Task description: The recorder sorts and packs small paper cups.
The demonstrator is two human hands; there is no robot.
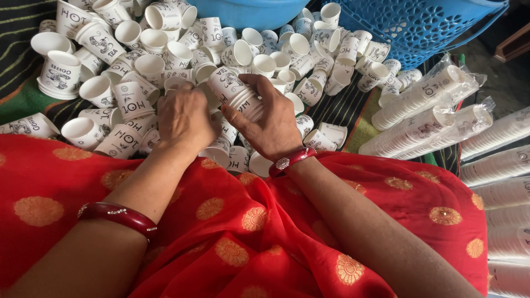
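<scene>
My right hand [273, 124] is wrapped around a short stack of nested paper cups [236, 92], thumb and fingers closed on its sides, the stack tilted with its mouth end toward the upper left. My left hand [185, 118] sits just beside it, palm down, fingers curled into the loose pile of cups [138, 66]; I cannot tell whether those fingers have closed on a cup or only rest on the heap, since the back of the hand covers them.

To nest cleanly, I judge the stack wants a light grip so the thin walls do not buckle, and each cup should meet it mouth to base and straight, not skewed.

Beyond the hands, white printed cups lie scattered over a striped mat [342, 107]. To the right lie long sleeves of stacked cups in clear plastic [425, 113], more of them cut off at the frame edge. A blue basket [419, 25] and a blue tub [254, 11] stand at the top, only partly in view. Red cloth with gold dots [248, 232] hides my lap and whatever lies under it.
</scene>
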